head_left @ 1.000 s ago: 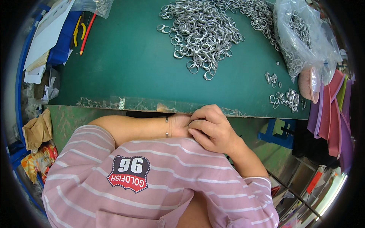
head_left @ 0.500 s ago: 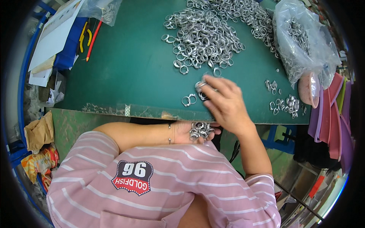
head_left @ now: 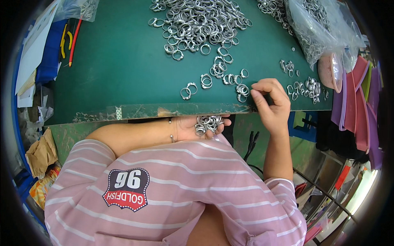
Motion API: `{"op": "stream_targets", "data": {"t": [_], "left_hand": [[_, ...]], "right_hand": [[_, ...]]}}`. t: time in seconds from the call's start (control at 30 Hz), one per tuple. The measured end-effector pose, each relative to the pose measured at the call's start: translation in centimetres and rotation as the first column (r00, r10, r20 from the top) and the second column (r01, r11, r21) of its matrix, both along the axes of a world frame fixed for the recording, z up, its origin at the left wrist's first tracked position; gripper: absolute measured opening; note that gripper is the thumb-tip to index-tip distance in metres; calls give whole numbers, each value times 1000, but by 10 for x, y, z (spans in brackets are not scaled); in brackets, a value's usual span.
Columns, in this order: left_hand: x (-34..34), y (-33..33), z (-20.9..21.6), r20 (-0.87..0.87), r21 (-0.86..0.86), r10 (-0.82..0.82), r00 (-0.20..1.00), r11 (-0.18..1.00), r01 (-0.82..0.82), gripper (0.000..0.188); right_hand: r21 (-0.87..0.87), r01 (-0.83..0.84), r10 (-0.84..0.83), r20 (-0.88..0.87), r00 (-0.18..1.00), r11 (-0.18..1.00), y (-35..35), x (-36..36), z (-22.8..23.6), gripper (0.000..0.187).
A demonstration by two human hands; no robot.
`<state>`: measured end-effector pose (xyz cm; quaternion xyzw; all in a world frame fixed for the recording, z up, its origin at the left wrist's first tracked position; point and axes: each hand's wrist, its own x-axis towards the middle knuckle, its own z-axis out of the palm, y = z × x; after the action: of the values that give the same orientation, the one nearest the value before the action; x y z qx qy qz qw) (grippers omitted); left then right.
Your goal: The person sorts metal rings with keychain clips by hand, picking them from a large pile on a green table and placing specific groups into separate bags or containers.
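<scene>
My left hand (head_left: 186,128) is palm up just below the table's front edge, its fingers curled around a small heap of silvery metal rings (head_left: 208,124). My right hand (head_left: 274,102) is over the front edge, farther right. Its thumb and index finger are pinched close together at the edge of a couple of rings (head_left: 242,89); the contact is small and partly hidden. Several loose rings (head_left: 218,67) lie spread to the left of those fingertips, with a pair (head_left: 188,91) nearest the edge. Behind them spreads a large pile of rings (head_left: 201,22).
The green tabletop (head_left: 115,61) has a worn front edge. At right are a clear bag of rings (head_left: 312,37), a pink bowl (head_left: 328,67) and small groups of metal parts (head_left: 305,88). Yellow-handled pliers (head_left: 63,41) and a red pen-like tool (head_left: 75,43) lie at left.
My right hand has moved right, off the loose rings, which now show spread out in front of the pile. The left hand still cups its rings. The whole view has shifted somewhat.
</scene>
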<state>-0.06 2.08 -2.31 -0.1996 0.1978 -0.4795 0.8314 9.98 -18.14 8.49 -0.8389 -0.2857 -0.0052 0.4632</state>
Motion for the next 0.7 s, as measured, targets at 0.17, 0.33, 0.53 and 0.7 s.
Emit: {"op": "stream_targets", "data": {"t": [0.17,0.33,0.53,0.7], "left_hand": [[2,-1,3,10,-9,35,999,999,-35,42],[0,-3,0,31,-21,57,998,998,-56,43],[1,-4,3,35,-2,46,998,999,-46,43],[3,-5,7,57,53,51,997,997,-54,43]], "right_hand": [[-132,-72,93,157,983,989,9,-3,-2,19],[-81,-34,45,134,990,996,-1,-2,-9,15],[11,77,-76,-62,995,997,-12,-6,-4,11],[-65,-15,18,44,999,998,-3,-8,-5,26]]}}
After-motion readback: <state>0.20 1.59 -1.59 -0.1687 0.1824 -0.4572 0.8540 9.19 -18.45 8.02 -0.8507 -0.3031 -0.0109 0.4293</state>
